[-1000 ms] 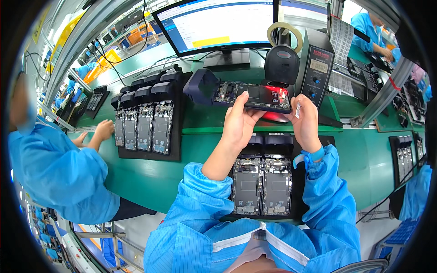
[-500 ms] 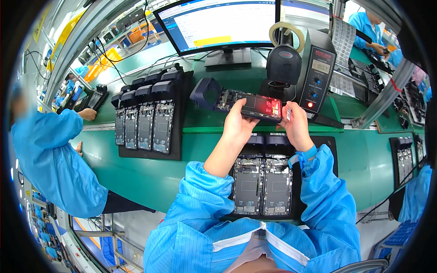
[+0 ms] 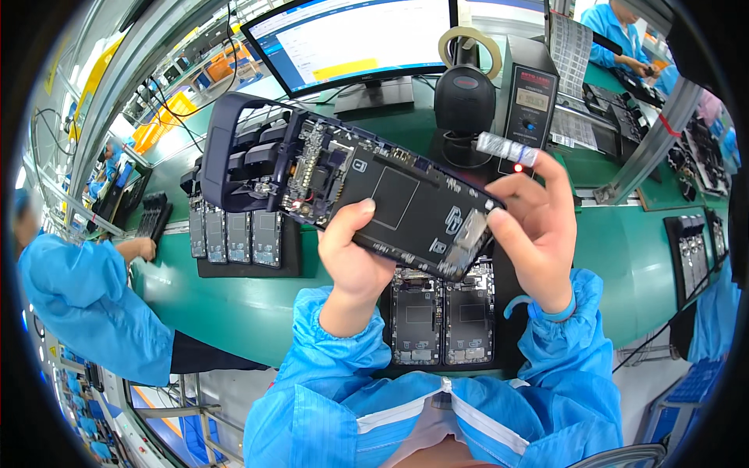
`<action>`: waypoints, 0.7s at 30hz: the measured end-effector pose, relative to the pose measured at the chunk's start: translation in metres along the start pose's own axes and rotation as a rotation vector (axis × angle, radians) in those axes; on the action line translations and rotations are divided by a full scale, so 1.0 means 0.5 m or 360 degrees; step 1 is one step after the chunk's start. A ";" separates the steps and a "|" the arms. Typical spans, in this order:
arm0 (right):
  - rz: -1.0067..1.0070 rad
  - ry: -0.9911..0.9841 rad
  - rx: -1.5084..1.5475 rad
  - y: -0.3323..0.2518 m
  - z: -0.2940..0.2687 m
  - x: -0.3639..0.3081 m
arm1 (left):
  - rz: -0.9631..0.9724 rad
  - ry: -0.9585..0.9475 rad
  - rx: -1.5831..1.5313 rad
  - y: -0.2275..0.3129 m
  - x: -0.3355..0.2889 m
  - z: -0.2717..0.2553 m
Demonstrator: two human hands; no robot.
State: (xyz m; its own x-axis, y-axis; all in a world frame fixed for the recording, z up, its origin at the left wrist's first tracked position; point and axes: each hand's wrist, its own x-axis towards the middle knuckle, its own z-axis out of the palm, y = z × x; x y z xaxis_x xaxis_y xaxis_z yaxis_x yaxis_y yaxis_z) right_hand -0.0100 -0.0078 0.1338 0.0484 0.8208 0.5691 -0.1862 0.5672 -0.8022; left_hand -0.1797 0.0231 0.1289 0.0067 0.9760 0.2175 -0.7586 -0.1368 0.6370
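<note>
A handheld terminal (image 3: 394,199) with its circuit board bare and a dark hollow head is raised slantwise above the bench. My left hand (image 3: 355,261) grips its near long edge, thumb on the board side. At the other end, my right hand (image 3: 542,238) pinches the corner between thumb and a finger. A small silver-white label (image 3: 505,148) clings to the tip of the raised right index finger. Beneath lie two similar open terminals (image 3: 416,320) side by side on a black mat (image 3: 511,343); my hands and the held unit cover their upper ends.
A black scanner (image 3: 465,101) on a stand, a roll of tape (image 3: 491,47) and a grey counter box (image 3: 530,86) stand behind. Further left are a monitor (image 3: 351,47) and several open terminals (image 3: 239,236) on another mat. A co-worker in blue (image 3: 94,288) sits at the left.
The terminal has come nearer to me and left, out of the scanner's red light, and tilted. My right index finger has lifted with the label on it.
</note>
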 end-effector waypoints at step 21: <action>-0.0077 0.0297 -0.0078 0.026 -0.007 0.022 | -0.0564 0.0029 -0.0272 -0.005 0.015 -0.003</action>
State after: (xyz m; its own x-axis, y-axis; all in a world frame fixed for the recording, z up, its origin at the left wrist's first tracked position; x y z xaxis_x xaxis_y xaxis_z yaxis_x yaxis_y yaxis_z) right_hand -0.0086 0.0087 0.1288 0.2379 0.7883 0.5675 -0.1316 0.6051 -0.7852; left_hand -0.1787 0.0312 0.1277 0.2773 0.9607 -0.0080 -0.8088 0.2380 0.5377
